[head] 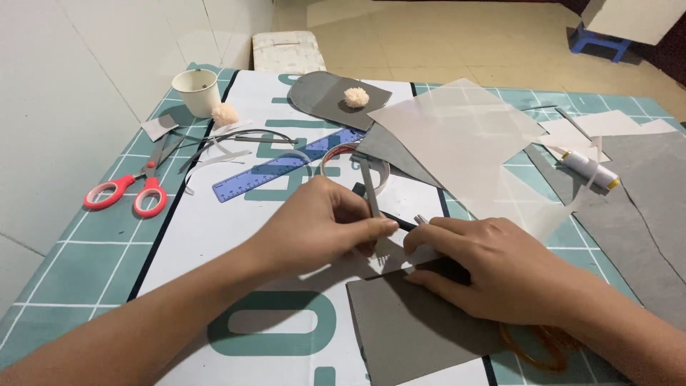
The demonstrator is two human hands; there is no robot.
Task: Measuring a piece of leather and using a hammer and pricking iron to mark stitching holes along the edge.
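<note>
A thin grey strip (371,187) stands nearly upright at the centre of the frame, pinched near its lower end between the thumb and fingertips of the left hand (321,225), which is closed round it. The right hand (493,268) lies just right of centre with its fingers curled and pressed down on the top edge of a grey felt sheet (414,329); a small metal tip shows at its forefinger, but whether the hand grips a tool there cannot be told. The two hands meet fingertip to fingertip over the sheet's upper edge. The felt sheet spreads toward the lower centre of the frame, resting on a white printed mat (214,229) that covers a green cutting mat (86,264).

Just behind the strip sits a roll of clear tape (354,166), and left of it a blue ruler (286,171) lies slanted. Red-handled scissors (128,189) rest at the left edge of the frame. In the upper left stands a white paper cup (196,89) with a pale pompom (225,113) just beside it. A second pompom (356,96) sits on a rounded grey felt piece (318,96) at upper centre. A translucent sheet (464,136) lies to the upper right, and a spool of white thread (592,170) lies farther right. An orange ring (532,343) shows under the right wrist.
</note>
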